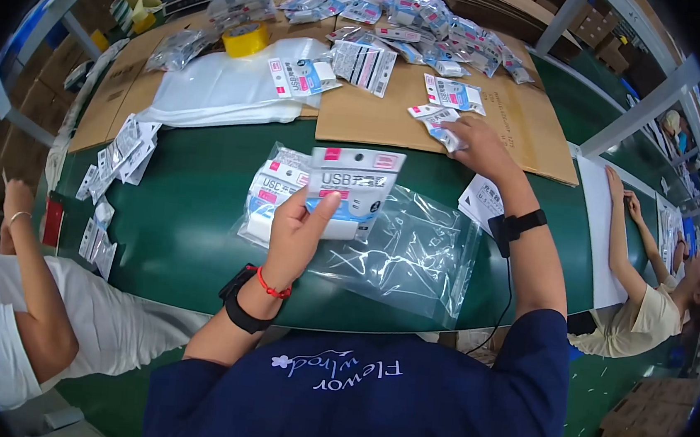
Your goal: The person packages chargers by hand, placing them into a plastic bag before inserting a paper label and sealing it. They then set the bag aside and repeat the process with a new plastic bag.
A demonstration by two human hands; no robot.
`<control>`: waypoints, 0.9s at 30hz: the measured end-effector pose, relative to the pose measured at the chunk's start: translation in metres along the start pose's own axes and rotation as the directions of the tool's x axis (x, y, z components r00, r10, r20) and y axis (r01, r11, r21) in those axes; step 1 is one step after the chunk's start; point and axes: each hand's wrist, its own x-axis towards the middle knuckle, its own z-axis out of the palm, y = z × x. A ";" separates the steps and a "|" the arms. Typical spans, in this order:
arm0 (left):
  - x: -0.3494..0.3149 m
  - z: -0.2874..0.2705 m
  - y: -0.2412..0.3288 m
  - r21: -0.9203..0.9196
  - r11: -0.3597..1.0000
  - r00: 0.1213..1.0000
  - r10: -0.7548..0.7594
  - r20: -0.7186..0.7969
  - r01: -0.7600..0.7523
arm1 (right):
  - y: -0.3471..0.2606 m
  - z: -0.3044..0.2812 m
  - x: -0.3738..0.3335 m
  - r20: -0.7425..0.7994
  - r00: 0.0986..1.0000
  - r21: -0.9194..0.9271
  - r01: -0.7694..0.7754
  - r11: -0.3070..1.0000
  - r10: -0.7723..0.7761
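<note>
My left hand (299, 229) is closed around a flat charger packet (358, 173) with a white, blue and pink front, its thumb across the face. Just behind it, a second similar packet (277, 180) shows; whether the same hand grips it too, I cannot tell. Beneath them on the green table lies a clear plastic bag (422, 250). Farther off to the right, my right hand (483, 147) has its fingers closed on another charger packet (433, 119), over the cardboard sheet. One more packet (458, 95) lies right behind that one.
A heap of packets (418, 16) covers the far cardboard (540, 143). Clear bags (229, 83) and yellow tape (246, 40) lie left of it. Printed slips (127, 149) are at the left, and a leaflet (482, 201) near my right forearm. People work at left (49, 325) and right (633, 310).
</note>
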 end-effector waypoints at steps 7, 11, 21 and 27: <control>-0.011 0.011 0.015 0.481 0.631 0.790 0.542 0.288 -0.608 | -0.083 -0.037 -0.012 0.240 0.971 0.622 -0.155 0.767 0.001; -0.009 0.018 0.004 0.584 0.567 0.753 0.646 0.122 -0.581 | -0.124 -0.030 -0.038 0.345 0.933 0.845 -0.261 0.467 -0.102; -0.011 0.027 -0.012 0.081 0.975 0.978 0.202 0.050 -0.206 | -0.179 0.018 -0.068 -0.037 0.963 0.999 0.029 0.033 0.266; -0.005 0.040 -0.020 0.070 0.981 0.983 0.175 0.060 -0.179 | -0.184 0.029 -0.079 -0.095 0.877 0.995 0.097 0.022 0.470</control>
